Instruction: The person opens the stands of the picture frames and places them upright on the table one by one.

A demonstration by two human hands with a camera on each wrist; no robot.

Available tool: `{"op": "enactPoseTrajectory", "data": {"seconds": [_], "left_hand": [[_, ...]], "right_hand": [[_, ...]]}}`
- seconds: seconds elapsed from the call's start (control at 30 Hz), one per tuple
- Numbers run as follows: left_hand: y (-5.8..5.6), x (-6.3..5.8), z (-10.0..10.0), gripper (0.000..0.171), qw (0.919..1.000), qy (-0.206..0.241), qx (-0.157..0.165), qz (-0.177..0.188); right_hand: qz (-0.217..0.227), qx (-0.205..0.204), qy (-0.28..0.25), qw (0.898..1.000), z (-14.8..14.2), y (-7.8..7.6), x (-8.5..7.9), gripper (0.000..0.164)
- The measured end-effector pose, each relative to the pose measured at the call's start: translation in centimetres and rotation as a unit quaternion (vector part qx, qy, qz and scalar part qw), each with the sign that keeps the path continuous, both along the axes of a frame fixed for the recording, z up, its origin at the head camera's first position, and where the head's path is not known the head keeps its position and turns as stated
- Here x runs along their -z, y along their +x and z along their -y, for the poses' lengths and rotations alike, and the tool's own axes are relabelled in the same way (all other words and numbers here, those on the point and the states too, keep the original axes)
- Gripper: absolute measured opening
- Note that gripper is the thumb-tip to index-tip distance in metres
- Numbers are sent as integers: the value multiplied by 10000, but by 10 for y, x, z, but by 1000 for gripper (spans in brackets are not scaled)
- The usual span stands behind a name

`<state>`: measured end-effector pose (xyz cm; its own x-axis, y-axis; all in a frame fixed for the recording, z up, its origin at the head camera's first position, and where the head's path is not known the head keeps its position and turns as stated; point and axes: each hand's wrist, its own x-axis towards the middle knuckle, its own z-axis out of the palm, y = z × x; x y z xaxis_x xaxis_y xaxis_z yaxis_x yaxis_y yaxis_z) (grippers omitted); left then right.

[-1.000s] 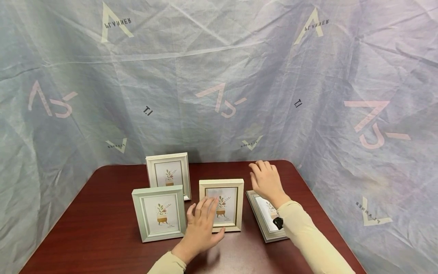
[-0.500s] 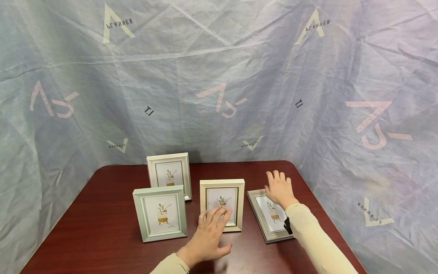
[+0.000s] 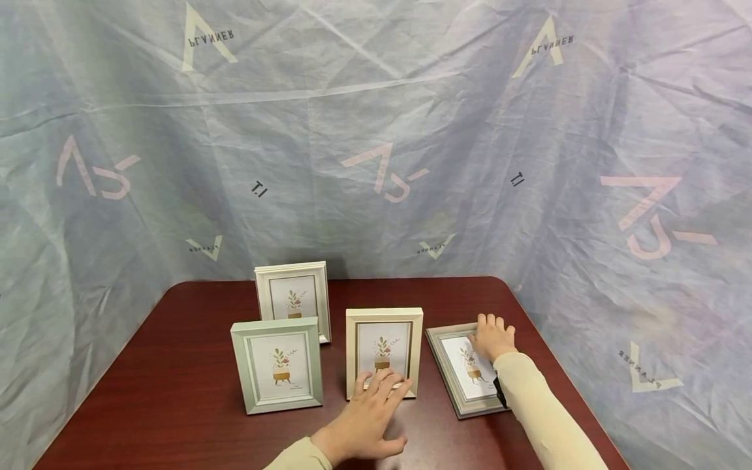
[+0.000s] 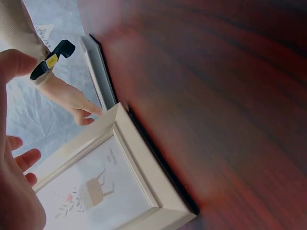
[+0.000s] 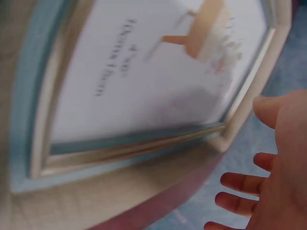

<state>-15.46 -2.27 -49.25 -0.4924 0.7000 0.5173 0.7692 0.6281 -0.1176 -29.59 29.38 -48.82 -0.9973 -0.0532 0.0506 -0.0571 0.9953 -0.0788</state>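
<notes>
My right hand (image 3: 493, 336) is over the far right corner of a grey-beige picture frame (image 3: 467, 372) that lies face up on the table. In the right wrist view its thumb (image 5: 268, 110) is close to the frame's rim and the fingers are spread apart, holding nothing. My left hand (image 3: 367, 418) hovers before the lower part of an upright cream picture frame (image 3: 383, 343), fingers loosely bent and nothing in them. The left wrist view shows that frame (image 4: 139, 163) standing beside the hand, apart from the palm.
On the left stands a pale green picture frame (image 3: 281, 365), partly covering a white picture frame (image 3: 292, 271) behind it. The dark red table (image 3: 153, 372) is enclosed by a grey printed cloth (image 3: 329, 130) at the back and sides.
My right hand has moved right and down toward the lying frame's far right corner. The left hand has drifted right and lower in front of the cream frame. The frames stay put.
</notes>
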Motion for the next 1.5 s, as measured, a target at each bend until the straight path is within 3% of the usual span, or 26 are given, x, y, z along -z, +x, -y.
{"op": "enactPoseTrajectory", "data": {"seconds": [0.2,0.37,0.57,1.03,1.5], "left_hand": [[4,1,-5,88,9985,-357,292,288],[9,4,-7,89,9961,-547,336,606],[11,7,-9,90,9961,-619,371,516],[12,8,-8,94,9972,-555,400,313],[11,4,-4,93,9968,-436,287,601]], "right_hand": [[358,236,-80,9990,-12,0,13,58],[604,398,-89,9973,-17,3,16,58],[704,455,-246,9962,-18,4,17,57],[358,229,-214,9989,-21,5,23,50],[-164,71,-733,9972,-11,3,11,35]]}}
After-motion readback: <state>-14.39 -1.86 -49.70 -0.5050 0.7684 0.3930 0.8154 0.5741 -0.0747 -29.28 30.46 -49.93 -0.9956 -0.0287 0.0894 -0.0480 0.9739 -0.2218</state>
